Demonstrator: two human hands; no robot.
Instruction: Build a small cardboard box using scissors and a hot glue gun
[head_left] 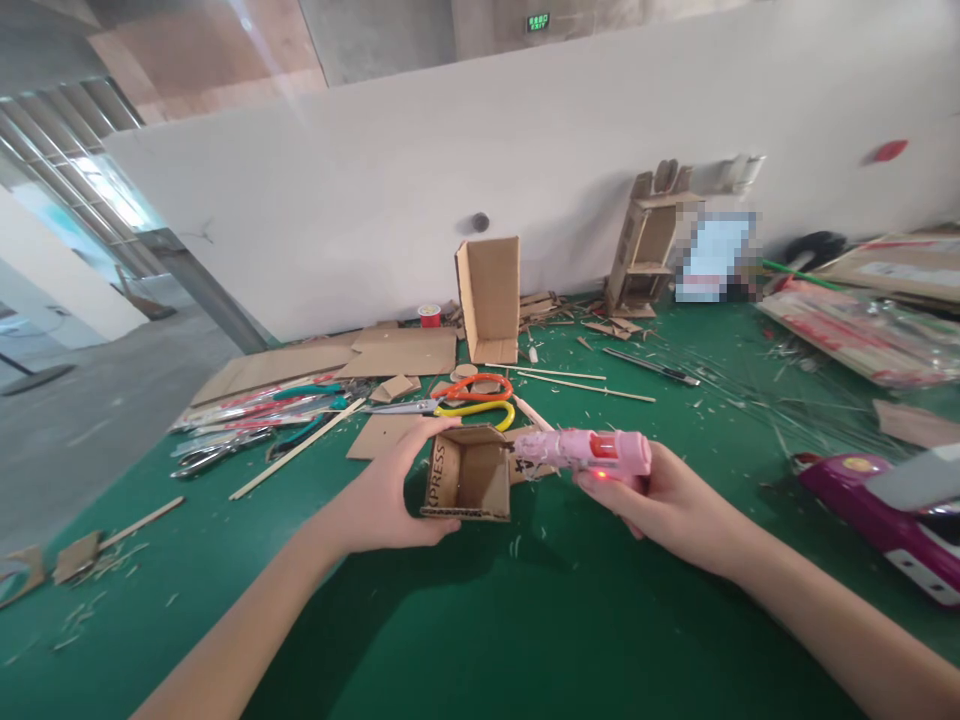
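My left hand (394, 490) grips the left side of a small open cardboard box (469, 475) printed with letters, which rests on the green mat (525, 620). My right hand (656, 500) is closed around a pink hot glue gun (589, 452) with a red light glowing. The gun's nozzle points left and touches the box's upper right edge.
Orange and yellow handled scissors (472, 397) lie just behind the box. Pliers and packaged tools (255, 420) lie at left, with flat cardboard sheets (330, 362). A tall cardboard box (489, 298) and a cardboard shelf model (645, 245) stand by the wall. A purple object (877, 510) sits at right.
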